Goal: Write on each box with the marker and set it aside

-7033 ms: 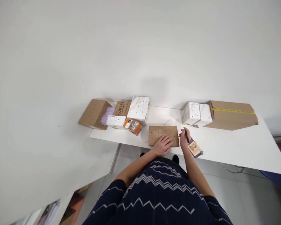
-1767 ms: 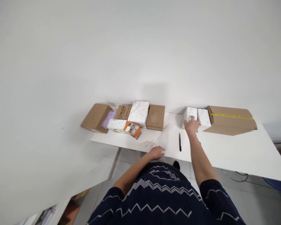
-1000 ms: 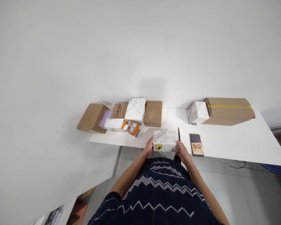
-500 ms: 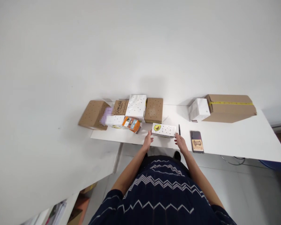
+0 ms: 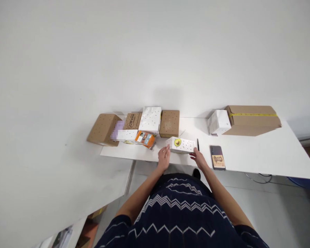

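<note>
A white carton (image 5: pixel 184 145) with dark dots and an avocado picture sits near the front edge of the table, turned at a slight angle. At its left end, my left hand (image 5: pixel 164 157) has its fingers bent against the near corner. My right hand (image 5: pixel 198 159) grips the right end, thumb at the top corner and fingers bent along the near side. The carton hides part of the fingertips. Just right of the carton lies a black pen (image 5: pixel 198 144).
Left of the carton are an orange box (image 5: pixel 146 138), a white dotted box (image 5: pixel 150 119) and brown cartons (image 5: pixel 169 123). A phone (image 5: pixel 217 157) lies right of my hand. Behind it stand a small white box (image 5: pixel 219 122) and a large brown box (image 5: pixel 254 120) with yellow tape.
The carton has turned slightly, its left end face now showing more. My left hand has moved in to its near left corner, fingers more bent. My right hand has closed on the right end.
</note>
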